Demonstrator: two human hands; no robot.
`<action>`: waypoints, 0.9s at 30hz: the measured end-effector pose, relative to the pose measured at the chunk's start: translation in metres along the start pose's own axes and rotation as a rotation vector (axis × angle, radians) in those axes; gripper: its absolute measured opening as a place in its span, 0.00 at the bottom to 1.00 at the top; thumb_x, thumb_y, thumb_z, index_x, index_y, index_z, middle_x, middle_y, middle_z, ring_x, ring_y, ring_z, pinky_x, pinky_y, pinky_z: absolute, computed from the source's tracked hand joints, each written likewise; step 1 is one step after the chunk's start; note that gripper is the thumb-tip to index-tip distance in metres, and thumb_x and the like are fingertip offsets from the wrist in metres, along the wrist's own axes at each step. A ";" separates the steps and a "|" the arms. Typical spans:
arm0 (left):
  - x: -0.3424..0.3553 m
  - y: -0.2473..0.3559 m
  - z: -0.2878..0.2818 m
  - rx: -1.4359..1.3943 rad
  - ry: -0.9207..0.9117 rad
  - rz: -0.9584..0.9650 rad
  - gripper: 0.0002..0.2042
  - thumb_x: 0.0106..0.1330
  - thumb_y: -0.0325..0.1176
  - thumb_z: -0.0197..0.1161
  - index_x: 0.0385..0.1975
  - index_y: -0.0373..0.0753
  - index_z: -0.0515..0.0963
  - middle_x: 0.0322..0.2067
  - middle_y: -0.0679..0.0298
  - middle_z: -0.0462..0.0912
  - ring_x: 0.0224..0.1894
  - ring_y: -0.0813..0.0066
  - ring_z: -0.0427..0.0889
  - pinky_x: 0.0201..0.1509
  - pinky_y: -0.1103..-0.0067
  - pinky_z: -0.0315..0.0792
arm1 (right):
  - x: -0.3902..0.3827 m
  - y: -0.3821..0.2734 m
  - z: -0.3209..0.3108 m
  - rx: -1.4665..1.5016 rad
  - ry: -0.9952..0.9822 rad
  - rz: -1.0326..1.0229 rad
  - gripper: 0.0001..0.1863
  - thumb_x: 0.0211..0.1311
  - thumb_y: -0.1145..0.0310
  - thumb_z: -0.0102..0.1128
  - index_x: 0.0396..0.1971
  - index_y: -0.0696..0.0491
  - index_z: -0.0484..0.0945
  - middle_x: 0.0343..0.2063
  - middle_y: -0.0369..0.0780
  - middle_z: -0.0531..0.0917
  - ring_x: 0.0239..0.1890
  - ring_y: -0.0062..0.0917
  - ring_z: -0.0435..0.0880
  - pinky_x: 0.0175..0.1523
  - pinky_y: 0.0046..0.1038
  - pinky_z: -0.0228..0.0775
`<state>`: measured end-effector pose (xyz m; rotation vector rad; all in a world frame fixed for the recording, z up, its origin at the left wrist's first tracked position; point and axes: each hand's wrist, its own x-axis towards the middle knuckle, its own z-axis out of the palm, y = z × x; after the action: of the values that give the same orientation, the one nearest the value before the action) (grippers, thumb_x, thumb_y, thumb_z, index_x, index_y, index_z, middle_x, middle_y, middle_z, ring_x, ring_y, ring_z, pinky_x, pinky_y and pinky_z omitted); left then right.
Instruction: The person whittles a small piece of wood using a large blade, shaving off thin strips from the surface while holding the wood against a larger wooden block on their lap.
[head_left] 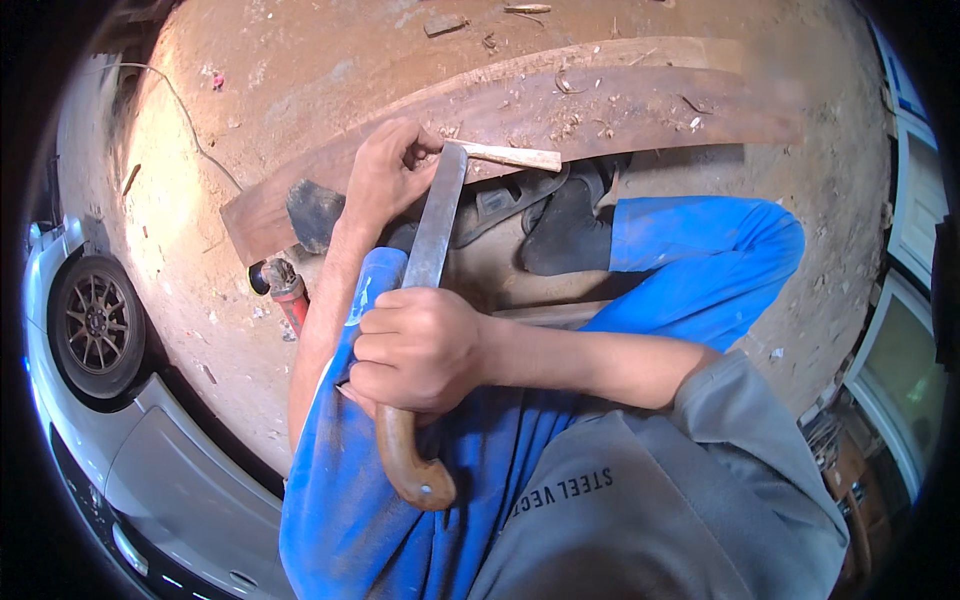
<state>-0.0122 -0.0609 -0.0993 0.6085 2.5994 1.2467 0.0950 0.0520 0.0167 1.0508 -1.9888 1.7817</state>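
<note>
My right hand [420, 345] is wrapped round the curved wooden handle of a machete [437, 225]. Its long steel blade points away from me, and the tip end lies against a pale strip of wood [520, 157]. Beyond my left knee, my left hand [390, 165] pinches that strip near its left end, close to the blade. The strip's other end sticks out to the right, over the near edge of a long brown plank [650, 110]. Fingers partly hide the held end.
Wood shavings [570, 125] litter the plank. A red and black power tool [288, 290] lies on the floor by my left forearm. Dark sandals [510, 200] are near my feet. At the left stands a silver car [190, 480]; framed panels [905, 370] lean at the right.
</note>
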 end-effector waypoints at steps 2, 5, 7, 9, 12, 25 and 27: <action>-0.004 0.000 0.001 0.026 0.049 0.042 0.10 0.56 0.32 0.77 0.30 0.37 0.81 0.24 0.63 0.76 0.25 0.71 0.77 0.29 0.76 0.73 | -0.005 0.002 -0.003 0.037 0.046 -0.013 0.17 0.52 0.66 0.72 0.16 0.49 0.70 0.18 0.34 0.69 0.21 0.30 0.71 0.26 0.32 0.61; -0.001 0.002 0.001 0.069 0.046 0.102 0.11 0.55 0.32 0.77 0.29 0.37 0.80 0.24 0.63 0.77 0.24 0.71 0.77 0.29 0.75 0.72 | -0.022 -0.004 -0.013 0.001 0.020 -0.021 0.17 0.52 0.66 0.73 0.17 0.50 0.70 0.20 0.35 0.70 0.23 0.30 0.72 0.30 0.31 0.67; -0.002 0.002 0.005 0.070 0.050 0.077 0.11 0.55 0.32 0.77 0.28 0.37 0.80 0.24 0.62 0.76 0.26 0.68 0.77 0.30 0.73 0.72 | -0.031 -0.005 -0.018 0.009 0.051 -0.003 0.16 0.52 0.66 0.74 0.18 0.51 0.71 0.23 0.36 0.72 0.26 0.32 0.75 0.35 0.34 0.71; -0.003 -0.004 0.006 0.154 0.064 0.134 0.10 0.55 0.31 0.76 0.26 0.37 0.79 0.24 0.62 0.75 0.27 0.66 0.77 0.32 0.71 0.72 | -0.044 -0.006 -0.031 -0.023 -0.008 0.108 0.15 0.52 0.67 0.75 0.22 0.53 0.73 0.32 0.40 0.77 0.37 0.37 0.81 0.49 0.40 0.78; -0.003 -0.015 0.008 0.297 0.094 0.253 0.10 0.54 0.31 0.74 0.23 0.37 0.78 0.23 0.61 0.74 0.29 0.62 0.77 0.34 0.68 0.72 | -0.056 0.004 -0.062 0.003 -0.069 0.124 0.15 0.52 0.66 0.75 0.25 0.54 0.74 0.38 0.42 0.80 0.44 0.42 0.82 0.55 0.45 0.78; -0.007 0.004 0.012 0.168 0.127 0.031 0.11 0.59 0.35 0.76 0.32 0.39 0.79 0.27 0.62 0.78 0.30 0.63 0.80 0.34 0.70 0.75 | -0.027 -0.025 -0.157 -0.109 0.110 0.696 0.17 0.55 0.65 0.74 0.43 0.55 0.83 0.42 0.44 0.80 0.42 0.34 0.82 0.49 0.32 0.74; -0.008 0.005 0.012 0.168 0.143 0.069 0.11 0.60 0.34 0.76 0.34 0.39 0.80 0.28 0.62 0.80 0.30 0.66 0.81 0.34 0.72 0.76 | -0.031 -0.029 -0.166 -0.020 0.198 0.815 0.18 0.59 0.64 0.69 0.46 0.56 0.82 0.40 0.41 0.78 0.39 0.29 0.81 0.48 0.28 0.71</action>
<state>0.0004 -0.0527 -0.1031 0.6668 2.8464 1.1376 0.0931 0.2197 0.0533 -0.0031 -2.4788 2.0893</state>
